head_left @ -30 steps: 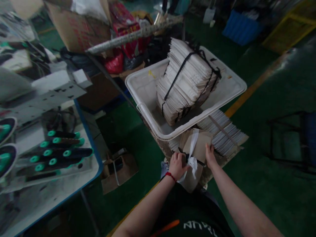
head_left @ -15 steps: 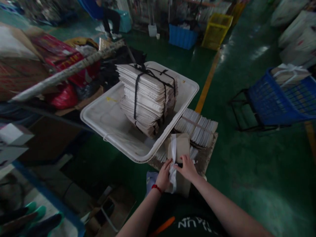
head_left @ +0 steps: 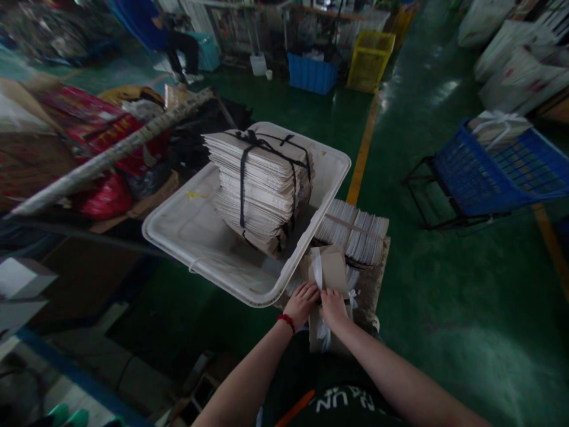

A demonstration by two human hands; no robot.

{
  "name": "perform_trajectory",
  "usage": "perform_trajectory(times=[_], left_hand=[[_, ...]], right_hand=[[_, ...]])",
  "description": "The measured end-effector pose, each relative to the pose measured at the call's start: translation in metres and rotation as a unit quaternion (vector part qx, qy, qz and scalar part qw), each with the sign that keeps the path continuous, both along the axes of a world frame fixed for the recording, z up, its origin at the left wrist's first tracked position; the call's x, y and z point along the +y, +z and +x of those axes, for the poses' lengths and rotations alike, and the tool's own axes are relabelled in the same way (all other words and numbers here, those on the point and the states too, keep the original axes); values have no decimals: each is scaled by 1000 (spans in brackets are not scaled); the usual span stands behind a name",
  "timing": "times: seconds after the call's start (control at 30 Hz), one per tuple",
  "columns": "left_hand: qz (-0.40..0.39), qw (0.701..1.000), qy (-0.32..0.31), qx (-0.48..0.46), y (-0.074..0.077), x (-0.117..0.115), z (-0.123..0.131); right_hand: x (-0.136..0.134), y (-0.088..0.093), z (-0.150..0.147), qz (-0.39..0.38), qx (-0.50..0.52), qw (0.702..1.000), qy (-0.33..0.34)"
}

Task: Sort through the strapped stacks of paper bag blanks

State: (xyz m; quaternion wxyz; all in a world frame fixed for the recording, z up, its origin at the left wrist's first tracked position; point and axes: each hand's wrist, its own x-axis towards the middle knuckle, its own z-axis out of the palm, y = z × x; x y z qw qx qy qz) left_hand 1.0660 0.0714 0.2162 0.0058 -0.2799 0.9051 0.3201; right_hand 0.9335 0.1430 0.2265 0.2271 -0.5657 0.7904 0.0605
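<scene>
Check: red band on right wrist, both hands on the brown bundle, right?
Wrong wrist: the red band is on the wrist of the left hand, not the right hand, as the head view shows. Both hands are on the brown bundle, as you said.

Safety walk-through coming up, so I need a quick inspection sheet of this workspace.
Surface: brown board beside a white plastic tub, on a green floor.
Job's things: kraft-paper bundle with white ribbon, under both hands.
Clutter: red bags and a long wrapped tube left of the tub.
Hands: left hand, with a red wrist cord, and right hand both on the bundle.
Cables: nothing seen.
Surroundings: strapped paper stack in the tub; blue wire cart; seated person far back.
</scene>
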Motion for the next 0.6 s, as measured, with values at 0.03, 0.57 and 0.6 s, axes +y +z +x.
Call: perform_trajectory(times=[0.03, 0.57, 0.6], left_hand=[[-3, 1000, -19, 5, -2, -4, -1], [-116, 985, -111, -65, -29, -83, -64], [-123, 982, -126, -69, -31, -90, -72]], right_hand=[[-1, 0, 3, 2, 7, 1000, -10], [-10, -8, 0, -7, -109, 983, -145], [-9, -7, 0, -11, -117, 982, -148]])
